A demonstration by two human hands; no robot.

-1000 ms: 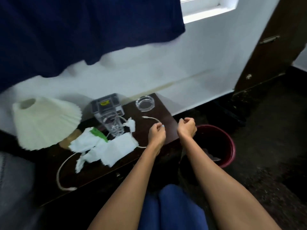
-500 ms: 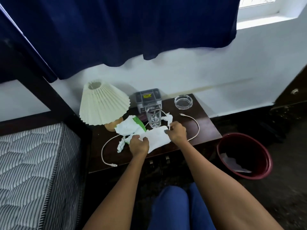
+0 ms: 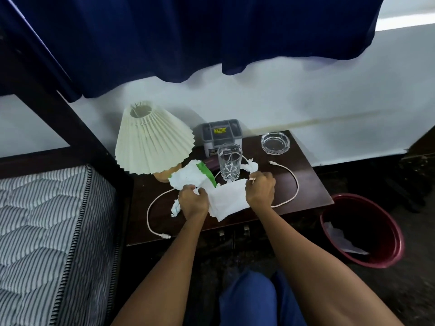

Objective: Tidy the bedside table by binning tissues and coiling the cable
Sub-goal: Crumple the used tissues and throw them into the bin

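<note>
In the head view, a dark wooden bedside table (image 3: 313, 184) is seen against a white wall, below a navy curtain (image 3: 188, 38). A pile of white tissues (image 3: 226, 201) lies at the middle of the tabletop, and both hands are on it. The left hand (image 3: 193, 200) is curled around the left part of the pile, where a crumpled tissue with a green strip (image 3: 188, 176) is gathered. The right hand (image 3: 260, 190) is closed on the far right edge of the flat tissue, its fingers bent over the paper. A white cable (image 3: 295, 184) is laid in loose curves across the table, one arc to the right of the right hand and another to the left of the left hand, with one plug end near the front edge; its middle is hidden under the tissues. Just beyond the pile a clear drinking glass (image 3: 229, 162) stands upright. Farther back are placed a grey lidded box (image 3: 221, 134), a glass ashtray (image 3: 275, 143) at the far right, and a pleated cream lamp (image 3: 153, 140) at the far left. A red bin (image 3: 367, 260) holding some paper sits on the floor to the right of the table. A striped mattress (image 3: 47, 231) is seen at the left.
</note>
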